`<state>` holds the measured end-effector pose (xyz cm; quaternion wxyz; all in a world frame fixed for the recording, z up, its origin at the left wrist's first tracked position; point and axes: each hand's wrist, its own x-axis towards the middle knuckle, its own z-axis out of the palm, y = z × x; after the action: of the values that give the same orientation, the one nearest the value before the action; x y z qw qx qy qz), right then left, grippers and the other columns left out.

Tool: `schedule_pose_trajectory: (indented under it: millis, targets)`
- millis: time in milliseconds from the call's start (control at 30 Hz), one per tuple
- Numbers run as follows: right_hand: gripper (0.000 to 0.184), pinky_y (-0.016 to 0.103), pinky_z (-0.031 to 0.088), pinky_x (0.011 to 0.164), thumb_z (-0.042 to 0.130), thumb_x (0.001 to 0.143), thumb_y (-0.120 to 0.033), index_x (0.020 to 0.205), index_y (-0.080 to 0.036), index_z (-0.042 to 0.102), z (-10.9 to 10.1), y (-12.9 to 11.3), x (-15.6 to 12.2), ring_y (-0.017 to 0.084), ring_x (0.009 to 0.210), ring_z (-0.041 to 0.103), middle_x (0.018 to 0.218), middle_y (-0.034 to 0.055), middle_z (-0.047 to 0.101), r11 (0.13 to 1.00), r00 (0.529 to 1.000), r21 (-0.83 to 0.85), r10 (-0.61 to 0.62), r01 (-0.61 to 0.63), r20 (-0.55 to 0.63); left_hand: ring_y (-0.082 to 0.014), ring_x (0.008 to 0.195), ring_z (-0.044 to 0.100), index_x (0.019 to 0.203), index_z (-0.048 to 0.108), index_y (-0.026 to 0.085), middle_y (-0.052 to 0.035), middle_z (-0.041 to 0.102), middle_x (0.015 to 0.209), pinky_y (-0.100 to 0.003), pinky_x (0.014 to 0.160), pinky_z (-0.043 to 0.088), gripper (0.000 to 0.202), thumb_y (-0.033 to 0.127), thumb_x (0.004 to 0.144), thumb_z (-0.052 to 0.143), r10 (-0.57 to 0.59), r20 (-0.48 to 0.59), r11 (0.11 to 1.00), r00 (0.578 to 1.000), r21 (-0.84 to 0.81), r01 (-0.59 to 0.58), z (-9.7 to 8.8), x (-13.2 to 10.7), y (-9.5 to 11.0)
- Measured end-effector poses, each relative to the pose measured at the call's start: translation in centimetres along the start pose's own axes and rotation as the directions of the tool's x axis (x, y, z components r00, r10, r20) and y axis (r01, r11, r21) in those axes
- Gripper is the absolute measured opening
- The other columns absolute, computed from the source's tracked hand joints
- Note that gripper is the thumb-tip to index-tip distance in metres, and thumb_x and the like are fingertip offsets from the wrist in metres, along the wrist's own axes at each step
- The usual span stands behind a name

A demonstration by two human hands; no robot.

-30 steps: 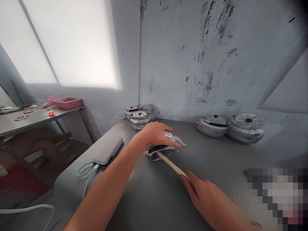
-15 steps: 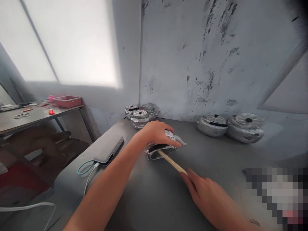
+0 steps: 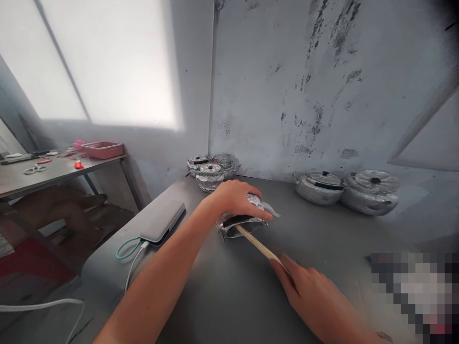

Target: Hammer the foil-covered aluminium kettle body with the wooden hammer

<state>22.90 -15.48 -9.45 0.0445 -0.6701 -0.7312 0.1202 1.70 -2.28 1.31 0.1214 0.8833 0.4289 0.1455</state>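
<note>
A small silver teapot-like vessel (image 3: 255, 198) with a curved spout (image 3: 271, 210) lies tilted, its open mouth facing me. Curled over its top and side, my left hand (image 3: 238, 198) grips it and hides much of its body. A black strip runs along the rim of the mouth. My right hand (image 3: 304, 286) is closed around a pale wooden stick (image 3: 258, 244), whose far end sits inside the mouth. What that end touches inside is hidden.
Small lidded silver pots (image 3: 211, 177) stand at the back left of the grey table (image 3: 229, 296). Two larger ones (image 3: 319, 188) are near the wall at right. A power bank (image 3: 163, 220) with cables lies left. A side table (image 3: 60, 169) bears scissors (image 3: 35, 169) and a red basket (image 3: 103, 150).
The whole view has shifted slightly. Both hands keep their grips, and the stick stays in the mouth of the vessel.
</note>
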Motion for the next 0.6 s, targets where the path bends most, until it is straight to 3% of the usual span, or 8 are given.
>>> schedule_pose_trajectory:
  millis: [600]
  targets:
    - [0.04, 0.032, 0.029, 0.057, 0.024, 0.107, -0.046, 0.093, -0.027, 0.056, -0.19, -0.47, 0.14, 0.032, 0.073, 0.073, 0.076, 0.0037, 0.074, 1.0, 1.0, -0.013, -0.01, 0.011, 0.023, -0.03, 0.109, 0.065, 0.123, 0.07, 0.034, 0.0002, 0.072, 0.123, -0.033, 0.086, 0.049, 0.076, 0.083, 0.066, 0.063, 0.006, -0.006, 1.0, 1.0, -0.002, -0.006, 0.13, 0.03, -0.12]
